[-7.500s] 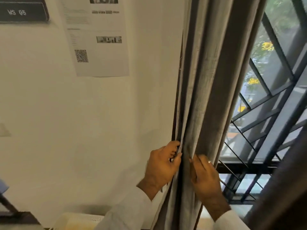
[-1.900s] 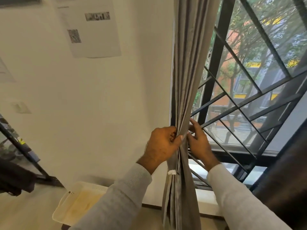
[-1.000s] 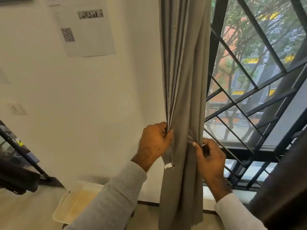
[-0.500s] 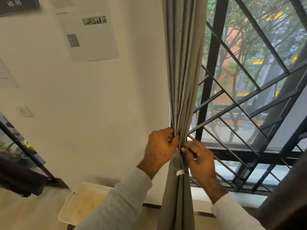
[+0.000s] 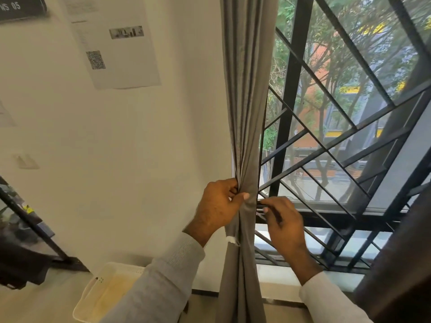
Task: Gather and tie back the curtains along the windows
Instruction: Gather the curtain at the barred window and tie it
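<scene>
Your left hand (image 5: 218, 206) is curling round the gathered curtain (image 5: 247, 94) from its left side, thumb pressed across the front of the bunch and fingers tucked into the folds behind. The wrist is bending up from a grey sleeve (image 5: 163, 280) that is rising from the lower middle of the view. Your right hand (image 5: 283, 223) is sitting just right of the bunch, at nearly the same height, its fingers curled and pinching something thin and dark at the curtain's right edge; what that thing is cannot be told. Its back is facing you, and its forearm is coming up from the lower right in a pale sleeve (image 5: 326, 299).

The curtain is hanging in a narrow grey column between the white wall (image 5: 116, 159) on the left and the window grille (image 5: 326, 148) on the right, squeezed tightest where your hands are meeting. A small white tag (image 5: 231, 240) is showing on its left edge just below your left hand. A cream tray (image 5: 93, 297) is lying low on the left, near your left sleeve.
</scene>
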`<action>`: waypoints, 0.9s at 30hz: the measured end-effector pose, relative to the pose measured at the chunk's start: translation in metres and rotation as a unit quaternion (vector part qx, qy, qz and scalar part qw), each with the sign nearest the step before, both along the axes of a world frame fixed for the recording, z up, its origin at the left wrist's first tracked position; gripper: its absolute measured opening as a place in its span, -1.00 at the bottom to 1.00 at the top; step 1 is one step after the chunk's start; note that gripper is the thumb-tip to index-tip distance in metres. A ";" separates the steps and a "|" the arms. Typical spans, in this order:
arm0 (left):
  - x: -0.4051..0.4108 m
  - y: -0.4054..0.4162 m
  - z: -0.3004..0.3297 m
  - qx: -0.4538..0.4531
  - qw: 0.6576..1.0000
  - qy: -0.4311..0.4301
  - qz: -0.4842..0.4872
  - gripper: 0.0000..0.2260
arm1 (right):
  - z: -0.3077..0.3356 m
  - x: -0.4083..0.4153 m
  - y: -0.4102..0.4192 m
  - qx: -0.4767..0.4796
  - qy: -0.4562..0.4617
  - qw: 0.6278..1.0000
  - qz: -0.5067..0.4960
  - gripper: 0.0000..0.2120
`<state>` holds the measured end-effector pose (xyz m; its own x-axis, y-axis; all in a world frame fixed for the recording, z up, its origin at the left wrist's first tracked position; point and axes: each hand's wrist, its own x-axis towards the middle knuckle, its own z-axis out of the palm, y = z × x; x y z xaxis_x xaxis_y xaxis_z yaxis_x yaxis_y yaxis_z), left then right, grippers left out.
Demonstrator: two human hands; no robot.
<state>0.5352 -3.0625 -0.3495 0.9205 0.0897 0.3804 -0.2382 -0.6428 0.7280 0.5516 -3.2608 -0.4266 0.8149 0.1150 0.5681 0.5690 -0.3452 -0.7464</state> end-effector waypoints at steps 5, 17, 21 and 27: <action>0.010 0.010 0.003 0.003 0.999 0.024 -0.029 -0.84 | 0.024 0.011 0.001 0.032 0.189 0.979 0.065 -0.65; -0.001 0.005 0.006 0.054 0.998 0.023 0.012 -0.78 | 0.011 -0.005 0.014 0.047 0.069 0.995 -0.056 -0.81; -0.004 0.004 0.002 0.007 0.997 0.055 -0.054 -0.69 | 0.016 0.000 0.014 0.121 0.123 0.984 -0.038 -0.80; -0.007 0.023 0.012 0.041 0.995 0.061 -0.067 -0.61 | 0.020 0.038 0.002 0.052 0.222 0.974 0.004 -0.44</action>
<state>0.5281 -3.0398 -0.3373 0.9620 -0.0630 0.2657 -0.2380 -0.6705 0.7027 0.5899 -3.2588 -0.4070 0.9820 0.0837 0.1693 0.1852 -0.2510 -0.9501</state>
